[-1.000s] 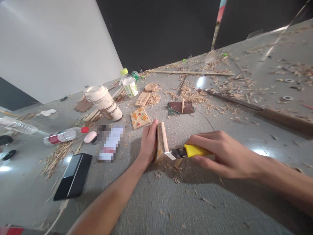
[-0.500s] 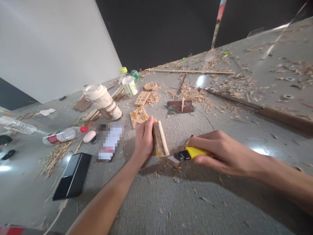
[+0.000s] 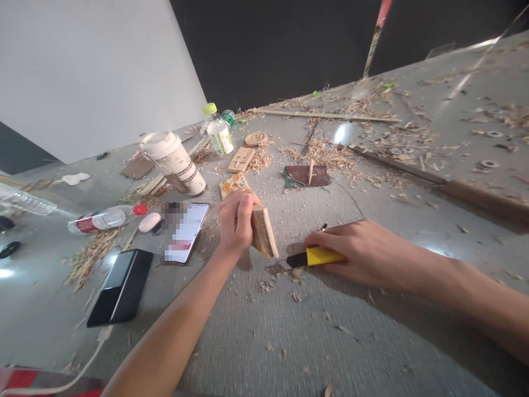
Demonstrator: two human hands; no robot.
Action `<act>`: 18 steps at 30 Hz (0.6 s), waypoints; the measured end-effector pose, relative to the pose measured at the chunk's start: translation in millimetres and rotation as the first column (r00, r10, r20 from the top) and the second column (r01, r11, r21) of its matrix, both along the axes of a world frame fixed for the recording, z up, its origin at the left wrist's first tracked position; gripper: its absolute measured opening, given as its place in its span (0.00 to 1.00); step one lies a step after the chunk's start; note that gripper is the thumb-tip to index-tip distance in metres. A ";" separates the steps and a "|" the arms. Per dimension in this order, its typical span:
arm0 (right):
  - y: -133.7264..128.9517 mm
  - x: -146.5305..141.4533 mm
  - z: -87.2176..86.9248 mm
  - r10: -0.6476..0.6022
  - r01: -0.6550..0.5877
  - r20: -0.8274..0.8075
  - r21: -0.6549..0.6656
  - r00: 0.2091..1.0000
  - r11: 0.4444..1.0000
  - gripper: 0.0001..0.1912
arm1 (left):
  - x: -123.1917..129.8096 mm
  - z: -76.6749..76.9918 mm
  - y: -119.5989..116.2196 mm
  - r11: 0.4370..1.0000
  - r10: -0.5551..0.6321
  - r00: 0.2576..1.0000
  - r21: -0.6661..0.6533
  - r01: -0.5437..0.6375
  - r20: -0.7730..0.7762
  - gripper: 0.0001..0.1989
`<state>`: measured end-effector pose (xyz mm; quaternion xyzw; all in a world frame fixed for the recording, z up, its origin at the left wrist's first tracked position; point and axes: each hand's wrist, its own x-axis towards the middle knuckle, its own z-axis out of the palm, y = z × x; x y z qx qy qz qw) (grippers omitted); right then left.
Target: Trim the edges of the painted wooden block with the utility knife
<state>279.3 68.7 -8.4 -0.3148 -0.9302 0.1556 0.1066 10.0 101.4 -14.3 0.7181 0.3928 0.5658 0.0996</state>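
Observation:
My left hand [image 3: 237, 223] is wrapped round a small block of wood [image 3: 264, 231], held tilted just above the table, its pale cut edge facing right. In my right hand [image 3: 351, 248] is a yellow utility knife [image 3: 324, 255], its short blade pointing left. The blade tip lies close to the block's lower corner; whether they touch I cannot tell. Wood shavings [image 3: 295, 273] lie beneath the blade. Beyond my left hand rests a patterned orange-and-white card [image 3: 233, 184], partly hidden by the hand.
A phone [image 3: 190, 231], a black box-like device [image 3: 122, 286] with a white cable, a lying bottle [image 3: 101, 220] and a tumbler [image 3: 173, 162] are on the left. Behind stand a green-capped bottle [image 3: 219, 132] and a carved wood piece [image 3: 242, 160]. A brown-and-green pouch [image 3: 308, 176] lies ahead.
My left hand has shifted slightly left with the wooden block, turning it. My right hand has moved a little left and rolled the knife, so its yellow side shows more. The view has shifted slightly.

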 end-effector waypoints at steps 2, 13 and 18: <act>1.6 0.1 -0.8 -0.016 0.016 0.013 0.007 1.000 1.000 0.09 | -1.3 -0.9 0.8 0.999 0.016 0.999 -0.042 -0.014 0.039 0.29; 12.8 10.0 -0.5 -0.470 0.444 0.145 0.183 0.871 0.877 0.18 | -5.6 -4.4 2.0 0.986 0.071 0.994 -0.157 -0.057 0.082 0.32; 16.7 12.2 -2.6 -0.550 0.527 0.126 0.173 0.826 0.832 0.23 | -6.1 -3.4 1.4 0.985 0.053 0.996 -0.167 -0.041 0.067 0.32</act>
